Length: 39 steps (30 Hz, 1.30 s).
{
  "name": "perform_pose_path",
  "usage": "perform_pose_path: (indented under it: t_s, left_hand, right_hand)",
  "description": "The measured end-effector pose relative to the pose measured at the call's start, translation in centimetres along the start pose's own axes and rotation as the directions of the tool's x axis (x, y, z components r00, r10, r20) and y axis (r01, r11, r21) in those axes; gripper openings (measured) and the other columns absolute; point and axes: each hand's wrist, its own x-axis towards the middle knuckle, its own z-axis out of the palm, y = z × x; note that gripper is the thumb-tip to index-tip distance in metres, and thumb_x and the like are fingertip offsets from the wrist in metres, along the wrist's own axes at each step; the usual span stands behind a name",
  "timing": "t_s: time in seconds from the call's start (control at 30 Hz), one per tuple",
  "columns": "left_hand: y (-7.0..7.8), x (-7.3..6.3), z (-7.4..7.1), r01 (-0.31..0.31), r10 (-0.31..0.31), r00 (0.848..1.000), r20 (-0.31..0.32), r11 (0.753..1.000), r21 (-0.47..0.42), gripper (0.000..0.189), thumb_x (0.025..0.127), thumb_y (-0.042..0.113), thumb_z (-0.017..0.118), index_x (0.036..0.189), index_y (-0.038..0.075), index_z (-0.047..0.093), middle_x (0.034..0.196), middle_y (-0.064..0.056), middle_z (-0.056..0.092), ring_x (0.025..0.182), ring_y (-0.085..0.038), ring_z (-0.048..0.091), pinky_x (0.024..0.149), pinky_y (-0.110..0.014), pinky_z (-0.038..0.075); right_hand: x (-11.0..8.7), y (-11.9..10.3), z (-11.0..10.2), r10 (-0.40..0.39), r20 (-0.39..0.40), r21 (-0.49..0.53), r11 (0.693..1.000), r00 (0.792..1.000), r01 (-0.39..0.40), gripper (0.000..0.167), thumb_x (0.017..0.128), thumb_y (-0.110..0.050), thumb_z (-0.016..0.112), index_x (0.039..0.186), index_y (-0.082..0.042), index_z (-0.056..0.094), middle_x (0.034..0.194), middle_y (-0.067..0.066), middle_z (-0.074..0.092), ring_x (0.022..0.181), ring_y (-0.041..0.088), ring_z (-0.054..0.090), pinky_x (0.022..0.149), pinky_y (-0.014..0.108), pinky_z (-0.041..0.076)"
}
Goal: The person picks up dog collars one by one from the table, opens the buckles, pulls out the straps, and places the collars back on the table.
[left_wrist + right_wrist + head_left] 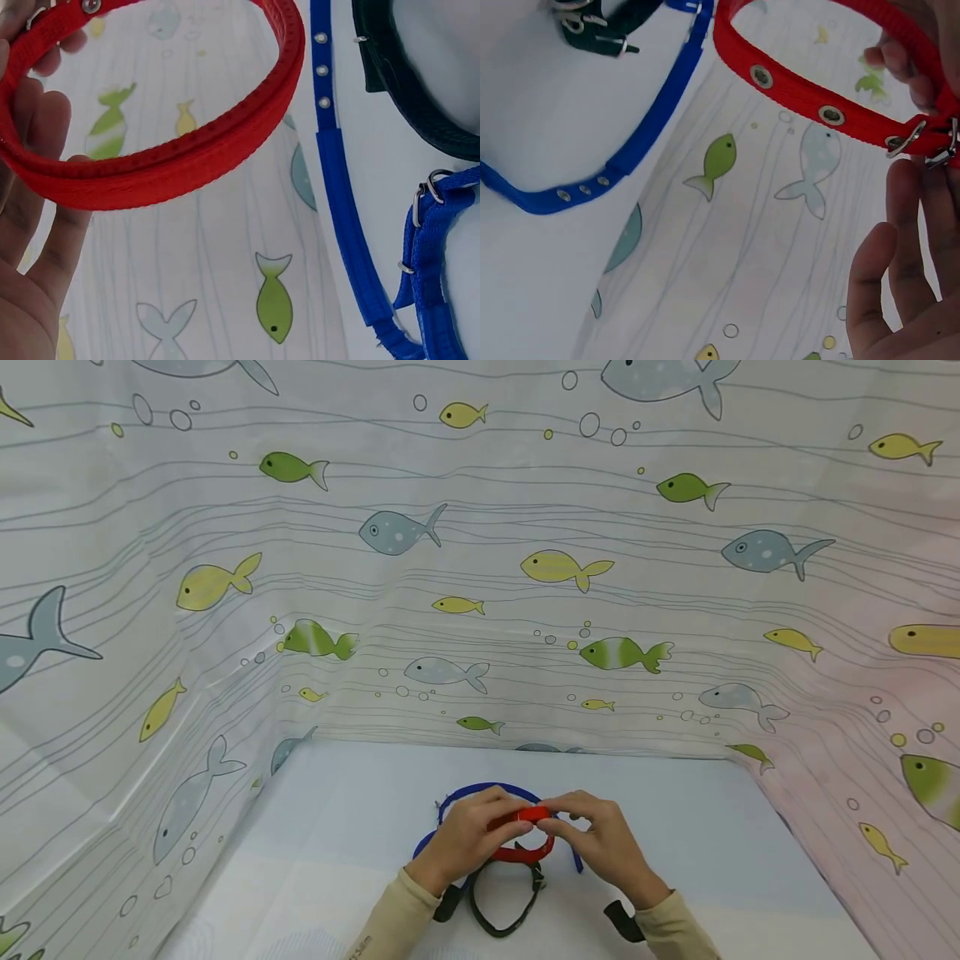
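Both hands hold up a red collar [521,855], fastened into a loop, above the white table. My left hand [468,835] grips its left side between thumb and fingers. My right hand [603,843] pinches the right side near the metal buckle [934,146]. Silver eyelets [831,115] run along the red strap in the right wrist view. Just below the hands a dark green collar [510,933] lies looped on the table. A blue collar [480,788] curves behind the hands, and another blue strap with metal rings [431,255] lies beside it.
The white tabletop [360,785] spreads around the collars. A fish-patterned sheet [510,635] stands behind the table and along both sides. Black pieces [624,922] sit by the wrists, next to beige sleeves [401,914].
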Motion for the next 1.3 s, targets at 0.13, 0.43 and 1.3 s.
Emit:
perform_pose_path:
  t_s: [0.13,0.43,1.3]
  left_hand:
    - [0.0,0.0,-0.1,-0.012,0.012,1.000,-0.009,1.000,0.002,0.028,0.092,0.025,0.077,0.119,0.018,0.075,0.101,0.009,0.065,0.082,-0.003,0.056,0.067,-0.013,0.051]
    - [0.1,0.2,-0.1,-0.046,0.039,0.997,0.066,0.993,0.106,0.028,0.095,0.030,0.072,0.118,0.014,0.075,0.106,0.005,0.066,0.089,-0.005,0.061,0.078,-0.012,0.051]
    - [0.1,-0.2,0.4,0.072,-0.076,0.995,0.063,0.995,0.069,0.022,0.097,0.036,0.071,0.111,0.019,0.072,0.103,0.010,0.067,0.091,-0.007,0.061,0.080,-0.018,0.053]
  right_hand:
    - [-0.2,0.0,0.2,0.033,-0.007,0.042,0.999,0.999,-0.033,0.020,0.090,-0.028,0.078,0.110,-0.028,0.077,0.104,-0.015,0.073,0.096,0.013,0.068,0.079,0.039,0.056]
    - [0.1,-0.8,-0.3,-0.094,0.069,-0.315,0.942,0.993,0.111,0.023,0.087,-0.040,0.081,0.106,-0.027,0.078,0.102,-0.019,0.070,0.097,0.002,0.064,0.081,0.033,0.058]
    - [-0.4,0.2,1.0,-0.076,-0.055,-0.026,0.997,0.996,0.074,0.022,0.088,-0.026,0.081,0.109,-0.024,0.078,0.098,-0.012,0.062,0.080,0.011,0.058,0.062,0.026,0.052]
